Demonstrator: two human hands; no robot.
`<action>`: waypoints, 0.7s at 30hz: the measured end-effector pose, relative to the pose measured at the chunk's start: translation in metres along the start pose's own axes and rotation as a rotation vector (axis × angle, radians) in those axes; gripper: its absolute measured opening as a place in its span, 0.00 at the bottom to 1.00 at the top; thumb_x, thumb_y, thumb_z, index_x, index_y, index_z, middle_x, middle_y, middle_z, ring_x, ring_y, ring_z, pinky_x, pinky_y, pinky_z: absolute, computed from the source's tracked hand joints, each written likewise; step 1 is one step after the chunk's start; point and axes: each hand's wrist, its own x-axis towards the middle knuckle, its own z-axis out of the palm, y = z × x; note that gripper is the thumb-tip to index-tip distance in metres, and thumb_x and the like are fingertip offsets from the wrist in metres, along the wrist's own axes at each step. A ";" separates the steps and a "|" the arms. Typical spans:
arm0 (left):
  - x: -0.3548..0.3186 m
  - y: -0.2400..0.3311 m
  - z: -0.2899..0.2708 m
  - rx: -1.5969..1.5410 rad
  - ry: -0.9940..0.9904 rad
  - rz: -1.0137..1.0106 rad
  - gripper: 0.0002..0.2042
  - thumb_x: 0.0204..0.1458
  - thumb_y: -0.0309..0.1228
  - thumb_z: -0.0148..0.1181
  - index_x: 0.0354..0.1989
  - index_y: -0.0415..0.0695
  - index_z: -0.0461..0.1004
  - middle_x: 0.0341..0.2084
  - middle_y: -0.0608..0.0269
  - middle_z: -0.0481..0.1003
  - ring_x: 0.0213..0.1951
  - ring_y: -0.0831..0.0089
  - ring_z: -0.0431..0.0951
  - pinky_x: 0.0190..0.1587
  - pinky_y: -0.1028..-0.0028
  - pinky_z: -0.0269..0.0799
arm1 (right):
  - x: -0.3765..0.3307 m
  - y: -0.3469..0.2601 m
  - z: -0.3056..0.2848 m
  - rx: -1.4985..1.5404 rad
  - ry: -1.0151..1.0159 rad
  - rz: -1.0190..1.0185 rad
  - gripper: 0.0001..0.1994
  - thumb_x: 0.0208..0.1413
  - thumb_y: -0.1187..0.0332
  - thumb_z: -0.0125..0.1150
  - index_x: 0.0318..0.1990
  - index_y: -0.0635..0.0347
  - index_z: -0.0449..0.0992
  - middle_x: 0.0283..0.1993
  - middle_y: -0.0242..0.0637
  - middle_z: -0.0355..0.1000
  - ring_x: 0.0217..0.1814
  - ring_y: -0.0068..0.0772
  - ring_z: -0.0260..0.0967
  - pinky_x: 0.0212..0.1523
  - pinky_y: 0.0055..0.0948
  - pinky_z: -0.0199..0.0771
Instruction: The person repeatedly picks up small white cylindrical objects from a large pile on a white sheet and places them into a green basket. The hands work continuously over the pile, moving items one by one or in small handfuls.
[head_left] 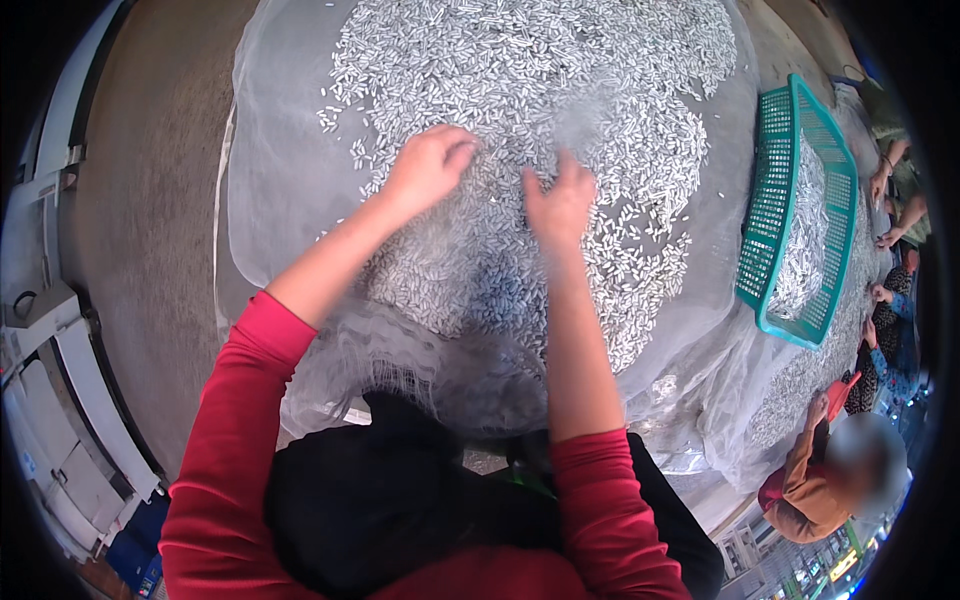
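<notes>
A wide layer of small silvery-white, rod-shaped pieces (530, 50) lies spread on a sheer grey mesh sheet (290, 170). Just above the left part of the layer is my left hand (425, 172), its fingers curled in and the thumb close to them. Whatever may be between those fingertips is too small to tell. To its right, low over the same pieces, my right hand (562, 208) has its thumb apart from the fingers. No held piece shows in it, and its fingertips are slightly blurred.
A teal plastic basket (785, 290) holding more silvery pieces stands at the right. Bunched mesh (440, 365) hangs over the near edge. Beyond the basket, several people work; one in an orange-brown top (815, 495) holds a red scoop-like thing (840, 395). Brown floor (150, 200) lies left.
</notes>
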 end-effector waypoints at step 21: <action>-0.018 0.001 -0.031 0.428 -0.062 -0.182 0.07 0.48 0.31 0.60 0.35 0.47 0.77 0.35 0.61 0.76 0.41 0.60 0.77 0.44 0.62 0.72 | 0.016 -0.032 0.009 -0.080 -0.297 -0.493 0.08 0.49 0.72 0.56 0.35 0.50 0.79 0.40 0.33 0.75 0.42 0.40 0.73 0.42 0.38 0.72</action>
